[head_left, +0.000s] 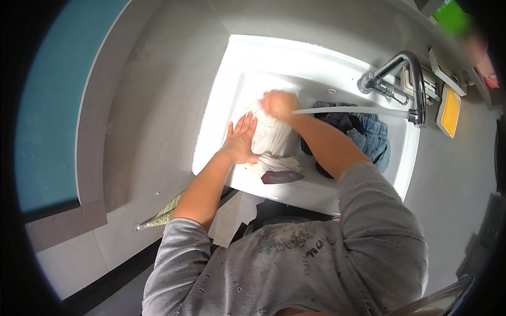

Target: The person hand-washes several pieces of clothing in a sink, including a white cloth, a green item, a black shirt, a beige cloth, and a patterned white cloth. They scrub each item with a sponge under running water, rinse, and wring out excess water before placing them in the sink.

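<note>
A wet white cloth garment (272,138) lies on the left part of the white sink (324,197), a dark purple part (281,177) at its near end. My left hand (240,143) rests on its left side with fingers spread, the thumb at a bunched fold. Blurred by motion, my right hand (280,104) looks closed over the garment's far end; whether it grips the fabric is hidden. The chrome faucet (417,91) sends a stream of water (352,111) sideways to my right wrist. Blue denim clothes (373,136) and dark fabric (340,120) lie in the basin's right part, partly behind my right forearm.
White soap holders (423,83) and a yellow bar in a white dish (449,111) are on the wall beside the faucet. A green cloth (166,211) hangs left of the sink. Grey walls border the sink's far and left sides.
</note>
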### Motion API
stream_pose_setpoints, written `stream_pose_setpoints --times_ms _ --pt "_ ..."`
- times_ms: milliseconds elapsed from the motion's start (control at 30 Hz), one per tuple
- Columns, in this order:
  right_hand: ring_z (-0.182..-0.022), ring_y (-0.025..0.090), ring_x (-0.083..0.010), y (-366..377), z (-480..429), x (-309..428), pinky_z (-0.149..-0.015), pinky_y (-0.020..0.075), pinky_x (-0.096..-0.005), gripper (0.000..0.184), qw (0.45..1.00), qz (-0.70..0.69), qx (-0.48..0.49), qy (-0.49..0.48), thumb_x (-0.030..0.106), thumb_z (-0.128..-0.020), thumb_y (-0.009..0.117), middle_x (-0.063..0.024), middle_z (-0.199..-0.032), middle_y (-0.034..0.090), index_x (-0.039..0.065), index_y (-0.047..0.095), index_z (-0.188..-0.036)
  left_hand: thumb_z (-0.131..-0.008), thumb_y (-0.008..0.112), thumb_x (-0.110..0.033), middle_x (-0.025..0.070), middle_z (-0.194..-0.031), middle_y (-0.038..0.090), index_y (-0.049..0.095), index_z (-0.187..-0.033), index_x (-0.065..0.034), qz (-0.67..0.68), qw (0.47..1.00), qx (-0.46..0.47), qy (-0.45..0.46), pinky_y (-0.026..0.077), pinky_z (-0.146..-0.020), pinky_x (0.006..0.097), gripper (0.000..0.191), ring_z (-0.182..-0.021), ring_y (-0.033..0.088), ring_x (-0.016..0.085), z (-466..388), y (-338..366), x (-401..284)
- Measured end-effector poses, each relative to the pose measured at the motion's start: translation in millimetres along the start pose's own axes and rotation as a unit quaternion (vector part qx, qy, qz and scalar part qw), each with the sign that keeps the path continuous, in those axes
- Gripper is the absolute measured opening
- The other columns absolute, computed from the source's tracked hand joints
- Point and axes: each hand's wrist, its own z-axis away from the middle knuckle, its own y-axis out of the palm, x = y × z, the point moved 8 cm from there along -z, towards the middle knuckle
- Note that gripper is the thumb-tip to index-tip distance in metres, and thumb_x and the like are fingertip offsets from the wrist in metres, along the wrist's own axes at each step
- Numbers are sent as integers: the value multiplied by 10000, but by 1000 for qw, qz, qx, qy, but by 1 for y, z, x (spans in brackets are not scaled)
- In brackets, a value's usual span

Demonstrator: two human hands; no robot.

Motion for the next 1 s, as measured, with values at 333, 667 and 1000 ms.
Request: stream_pose_setpoints --times_ms 333,667,1000 --pt "-961 639 -339 5 -23 -54 -831 492 -454 397 994 -16 68 80 380 -844 672 -191 -941 666 69 637 -1089 -733 767 -494 229 -1006 682 566 -1191 -15 195 915 -159 -317 522 -826 424 692 -906 661 397 60 14 23" --pt "-808 623 -203 -42 -55 -114 -769 488 -332 381 879 -375 14 295 379 -914 634 -87 -872 685 33 672 -1068 -881 720 -245 3 -748 641 643 -914 -52 613 729 -255 -170 408 -531 228 210 -614 532 62 96 -24 57" --pt "-909 631 -185 -82 -42 -109 -840 471 -303 394 792 -533 -106 279 373 -934 618 -96 -1006 702 5 662 -1069 -786 801 -109 -43 -675 451 416 -789 -72 396 814 -419 -70 359 -540 227 387 -629 410 57 173 -109 43"
